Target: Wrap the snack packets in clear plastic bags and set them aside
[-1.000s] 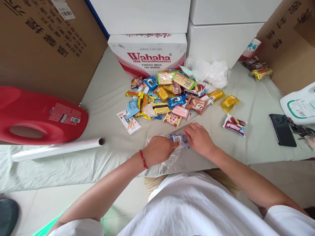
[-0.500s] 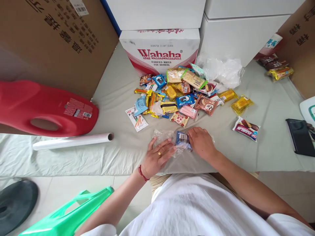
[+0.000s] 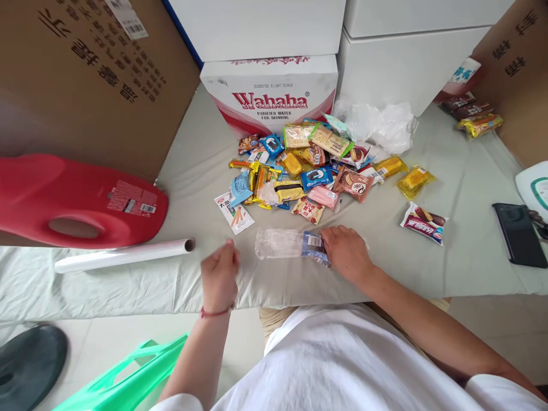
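A blue snack packet (image 3: 314, 242) with a white barcode label lies in a clear plastic bag (image 3: 278, 244), which stretches flat to its left on the cloth. My right hand (image 3: 346, 251) has its fingers curled over the packet's right end and holds it against the table. That end is hidden under the hand. My left hand (image 3: 220, 273) is a loose fist above the cloth, apart from the bag's left end; its fingers are slightly blurred and nothing shows in them. Beyond both hands lies a pile of wrapped snacks (image 3: 314, 177).
At the left are a red jug (image 3: 141, 220) and a white roll (image 3: 124, 256). A Wahaha carton (image 3: 274, 85) and crumpled plastic bags (image 3: 381, 125) stand behind the pile. To the right lie a purple-and-white snack (image 3: 423, 224) and a phone (image 3: 520, 234).
My left hand has lifted off the plastic bag, moved left and closed into a fist. The bag now lies stretched out flatter. My right hand stays on the packet.
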Tool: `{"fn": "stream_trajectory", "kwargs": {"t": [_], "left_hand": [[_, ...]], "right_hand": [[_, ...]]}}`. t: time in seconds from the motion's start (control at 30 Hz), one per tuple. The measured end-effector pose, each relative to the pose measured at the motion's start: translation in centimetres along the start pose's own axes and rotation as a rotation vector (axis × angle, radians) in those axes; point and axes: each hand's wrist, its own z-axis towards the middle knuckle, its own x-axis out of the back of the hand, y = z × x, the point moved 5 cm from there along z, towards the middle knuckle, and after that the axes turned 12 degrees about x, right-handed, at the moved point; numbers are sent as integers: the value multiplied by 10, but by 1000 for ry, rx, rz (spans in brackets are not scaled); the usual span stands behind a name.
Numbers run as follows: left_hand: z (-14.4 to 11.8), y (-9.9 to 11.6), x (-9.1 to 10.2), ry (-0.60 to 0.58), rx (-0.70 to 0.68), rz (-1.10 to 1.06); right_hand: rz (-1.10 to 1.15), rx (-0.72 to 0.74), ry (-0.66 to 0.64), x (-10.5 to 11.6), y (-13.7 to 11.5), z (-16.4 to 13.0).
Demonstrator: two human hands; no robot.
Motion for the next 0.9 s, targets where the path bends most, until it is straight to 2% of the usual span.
{"fn": "stream_trajectory", "kwargs": {"t": [0.03, 0.1, 0.13, 0.17, 0.23, 0.33, 0.43, 0.5, 0.57, 0.63, 0.7, 0.73, 0.8, 0.9], "left_hand": [[-16, -11, -5, -158, 133, -29], [-54, -29, -25, -549, 381, -29], [-70, -35, -36, -679, 467, -28], [-82, -37, -46, -732, 511, -36], [-85, -34, -65, -662, 492, -81], [-60, -20, -84, -448, 360, -151], [-31, -5, -91, -260, 248, -221], [-25, 9, -90, -150, 70, -219], [-37, 26, -94, -158, -209, -130], [-62, 38, -104, -283, -484, 17], [-89, 41, -113, -383, -700, 162], [-99, 39, -116, -393, -785, 221], [-108, 33, -122, -351, -883, 322], [-104, 22, -129, -190, -902, 436]], "right_hand": [[6, 0, 32, 0, 0, 0], [22, 3, 133, 1, 0, -1], [31, 17, 191, 1, -1, -3], [43, 49, 242, 2, -2, -4], [63, 158, 299, 2, -8, -6], [74, 291, 300, 2, -15, -7], [105, 296, 283, 2, -14, -6], [144, 297, 270, 1, -13, -6], [183, 301, 263, -2, -12, -5], [234, 293, 262, -4, -9, -4], [322, 275, 270, -5, -2, -5], [387, 277, 277, -4, 3, -5], [536, 281, 309, 0, 14, -10], [638, 167, 388, 6, 38, -25]]}}
